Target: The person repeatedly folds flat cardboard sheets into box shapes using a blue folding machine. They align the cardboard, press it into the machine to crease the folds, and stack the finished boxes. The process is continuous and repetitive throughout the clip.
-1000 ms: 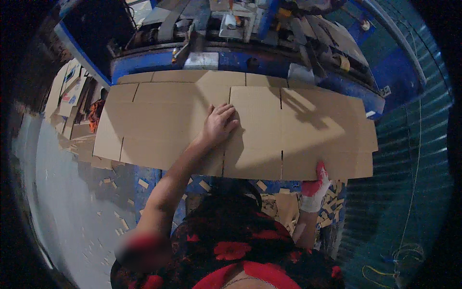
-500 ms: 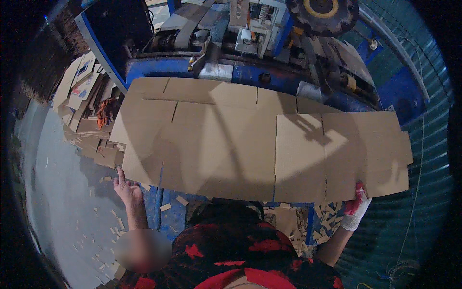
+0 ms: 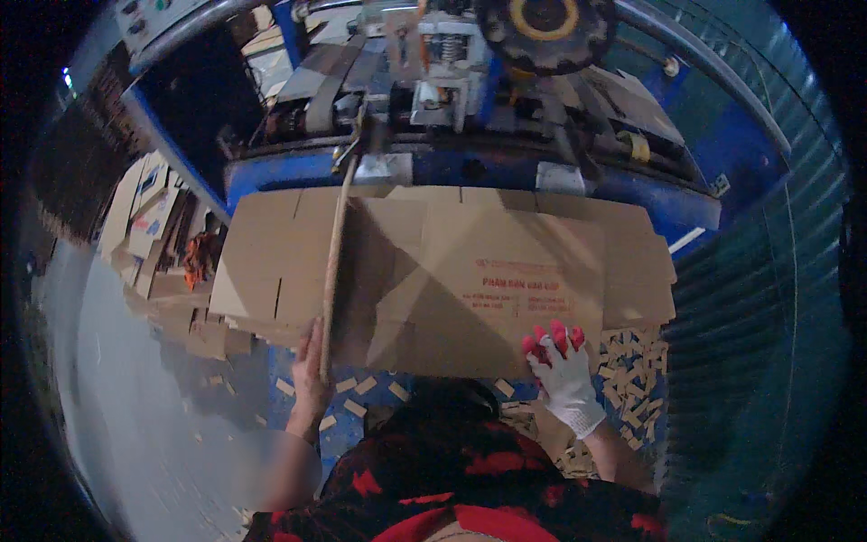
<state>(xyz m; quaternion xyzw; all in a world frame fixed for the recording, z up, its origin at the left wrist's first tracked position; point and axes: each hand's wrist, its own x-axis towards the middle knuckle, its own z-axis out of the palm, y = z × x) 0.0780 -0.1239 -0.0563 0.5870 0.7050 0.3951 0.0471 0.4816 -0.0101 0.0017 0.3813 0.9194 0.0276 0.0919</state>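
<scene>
A brown cardboard box blank with red print lies in front of me, its left side raised so that a narrow edge faces me. Bare, my left hand is closed at the near end of that raised edge, the thumb partly hidden. My right hand, in a white glove with red fingertips, rests on the printed panel near its front edge, fingers spread. Beneath the blank lies a stack of flat slotted cardboard blanks, showing at both sides.
A blue machine with rollers and a dark toothed wheel stands just beyond the stack. Piled cardboard is at the left. Small cardboard offcuts litter the area by my body. A green corrugated wall rises at the right.
The wide unprinted face has given way to a printed panel with its left edge raised. Both hands have moved inward; the right has left the right-hand edge and lies on top.
</scene>
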